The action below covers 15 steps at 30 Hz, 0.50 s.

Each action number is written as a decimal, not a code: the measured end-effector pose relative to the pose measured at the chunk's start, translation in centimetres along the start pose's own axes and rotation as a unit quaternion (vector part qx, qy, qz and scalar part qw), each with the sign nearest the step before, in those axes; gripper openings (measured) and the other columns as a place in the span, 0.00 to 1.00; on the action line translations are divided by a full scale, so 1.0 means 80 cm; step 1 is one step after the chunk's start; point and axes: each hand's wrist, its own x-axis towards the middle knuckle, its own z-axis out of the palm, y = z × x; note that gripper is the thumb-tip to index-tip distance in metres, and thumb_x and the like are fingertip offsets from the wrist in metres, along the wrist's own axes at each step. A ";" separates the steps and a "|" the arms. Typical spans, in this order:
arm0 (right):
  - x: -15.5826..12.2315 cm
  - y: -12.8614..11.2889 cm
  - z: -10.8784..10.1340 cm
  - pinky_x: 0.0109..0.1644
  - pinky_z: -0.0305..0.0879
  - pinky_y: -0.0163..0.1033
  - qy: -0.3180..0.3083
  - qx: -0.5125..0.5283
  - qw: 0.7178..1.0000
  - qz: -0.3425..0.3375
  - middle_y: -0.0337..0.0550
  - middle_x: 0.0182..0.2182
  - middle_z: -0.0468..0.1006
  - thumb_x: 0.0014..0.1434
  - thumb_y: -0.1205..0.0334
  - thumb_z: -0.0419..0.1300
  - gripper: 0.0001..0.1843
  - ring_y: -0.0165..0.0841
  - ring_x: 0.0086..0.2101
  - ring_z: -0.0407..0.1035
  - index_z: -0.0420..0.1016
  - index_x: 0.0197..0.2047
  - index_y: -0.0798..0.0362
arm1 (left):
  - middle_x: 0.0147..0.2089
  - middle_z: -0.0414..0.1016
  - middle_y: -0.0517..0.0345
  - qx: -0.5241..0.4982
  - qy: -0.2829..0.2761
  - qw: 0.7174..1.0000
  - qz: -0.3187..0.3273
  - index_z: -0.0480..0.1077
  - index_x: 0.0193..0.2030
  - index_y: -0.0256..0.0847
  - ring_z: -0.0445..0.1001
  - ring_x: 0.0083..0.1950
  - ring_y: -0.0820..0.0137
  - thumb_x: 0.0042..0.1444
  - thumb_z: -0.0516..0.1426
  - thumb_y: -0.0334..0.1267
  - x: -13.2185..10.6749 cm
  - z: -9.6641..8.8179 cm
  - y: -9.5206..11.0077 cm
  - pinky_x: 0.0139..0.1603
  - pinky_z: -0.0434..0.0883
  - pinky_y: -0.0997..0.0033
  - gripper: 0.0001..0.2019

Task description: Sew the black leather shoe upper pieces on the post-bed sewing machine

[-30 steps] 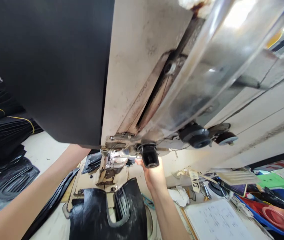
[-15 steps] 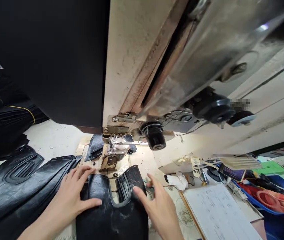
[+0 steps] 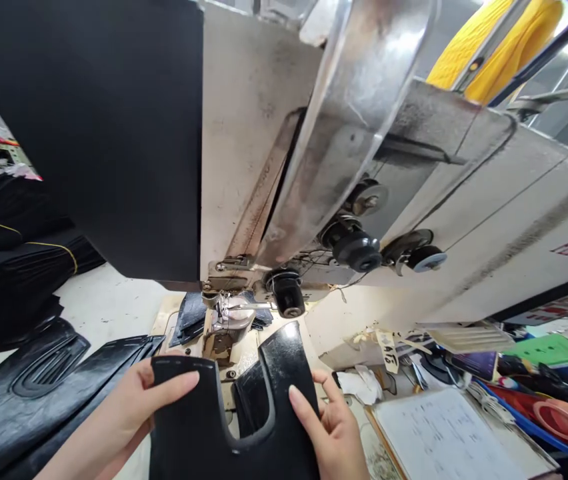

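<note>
A glossy black U-shaped leather piece (image 3: 204, 427) is lifted a little off the sewing machine bed. My left hand (image 3: 137, 403) grips its left prong, thumb lying on top. My right hand (image 3: 327, 427) grips its right prong from the outer edge, thumb on top. The presser foot and needle (image 3: 227, 317) of the big industrial sewing machine (image 3: 274, 167) stand just beyond the piece. Another black piece (image 3: 189, 313) lies behind the foot.
Stacked black embossed leather pieces (image 3: 29, 387) lie at the left, with bundles of dark material (image 3: 9, 267) behind. At the right are a sheet of paper (image 3: 434, 440), tags, white scraps (image 3: 359, 383) and coloured clutter (image 3: 539, 373). The machine head overhangs most of the view.
A second ago my hands reached under the machine head near the foot. They then lay flat on the black piece. Now both grip its prongs and have raised it toward the foot.
</note>
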 end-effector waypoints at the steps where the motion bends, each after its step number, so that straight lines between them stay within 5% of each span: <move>1: 0.001 -0.013 0.003 0.24 0.68 0.35 -0.018 0.046 0.999 0.019 0.38 0.24 0.83 0.51 0.45 0.74 0.28 0.38 0.22 0.77 0.67 0.47 0.46 | 0.38 0.85 0.54 -0.025 0.004 1.000 -0.006 0.77 0.40 0.41 0.82 0.41 0.62 0.48 0.71 0.49 -0.001 0.008 0.011 0.42 0.76 0.71 0.18; 7: 0.018 -0.055 0.023 0.34 0.76 0.38 -0.037 0.172 0.983 0.045 0.41 0.33 0.86 0.49 0.53 0.77 0.26 0.41 0.32 0.82 0.70 0.45 0.47 | 0.34 0.85 0.56 -0.002 0.069 0.997 0.033 0.79 0.38 0.40 0.82 0.36 0.65 0.47 0.71 0.51 0.020 0.039 0.055 0.34 0.76 0.77 0.18; 15: 0.025 -0.054 0.036 0.36 0.78 0.42 -0.041 0.181 0.982 0.044 0.46 0.36 0.87 0.50 0.53 0.77 0.28 0.45 0.35 0.83 0.69 0.48 0.48 | 0.25 0.81 0.59 -0.019 0.089 0.995 0.043 0.76 0.30 0.39 0.75 0.23 0.72 0.42 0.73 0.46 0.046 0.030 0.064 0.21 0.70 0.80 0.16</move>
